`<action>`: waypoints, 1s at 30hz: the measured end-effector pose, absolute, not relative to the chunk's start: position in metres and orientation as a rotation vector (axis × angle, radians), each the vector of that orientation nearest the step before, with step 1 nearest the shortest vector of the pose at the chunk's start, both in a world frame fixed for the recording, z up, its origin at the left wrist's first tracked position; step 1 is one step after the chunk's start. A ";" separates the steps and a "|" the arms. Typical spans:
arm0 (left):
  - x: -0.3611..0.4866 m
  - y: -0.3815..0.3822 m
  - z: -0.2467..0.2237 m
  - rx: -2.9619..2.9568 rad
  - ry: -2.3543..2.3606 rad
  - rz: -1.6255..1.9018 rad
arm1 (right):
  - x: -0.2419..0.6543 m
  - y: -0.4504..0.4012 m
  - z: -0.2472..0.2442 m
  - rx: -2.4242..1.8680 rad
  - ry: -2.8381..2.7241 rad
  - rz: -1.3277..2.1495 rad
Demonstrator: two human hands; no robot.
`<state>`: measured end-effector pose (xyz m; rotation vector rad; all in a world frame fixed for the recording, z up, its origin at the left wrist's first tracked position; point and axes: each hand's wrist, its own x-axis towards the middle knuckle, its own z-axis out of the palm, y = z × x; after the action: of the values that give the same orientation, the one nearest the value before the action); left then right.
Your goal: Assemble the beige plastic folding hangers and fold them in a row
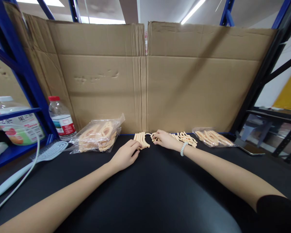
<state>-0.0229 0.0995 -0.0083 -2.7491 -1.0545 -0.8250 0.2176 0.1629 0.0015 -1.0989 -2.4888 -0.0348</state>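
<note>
Several slim, curved, beige pieces [141,139] stand side by side in a short row on the black tabletop. My left hand [126,156] lies at the row's near left end, fingertips touching the pieces and thumb apart from them. Just right of the row, my right hand [166,139], with a pale bead bracelet [183,149] at the wrist, pinches a curved beige piece [153,137]; the hand partly covers it. Behind and beyond this wrist, more loose beige pieces [188,138] lie in a spread-out group.
A clear bag of beige pieces [97,134] sits left, another bag [213,137] right, near a phone [249,148]. At far left are a hairbrush [52,151], a white cable [31,173], a red-capped bottle [61,118] and a larger bottle [21,124]. Cardboard [106,81] walls the back.
</note>
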 end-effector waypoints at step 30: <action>-0.002 0.117 0.001 -2.988 -1.244 -0.122 | 0.284 0.095 -0.013 -1.120 -2.614 -0.072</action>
<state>-0.0017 0.1166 0.0005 -2.9881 -1.2436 -0.1219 0.2840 0.0953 -0.0127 -1.1196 -2.6139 -0.0715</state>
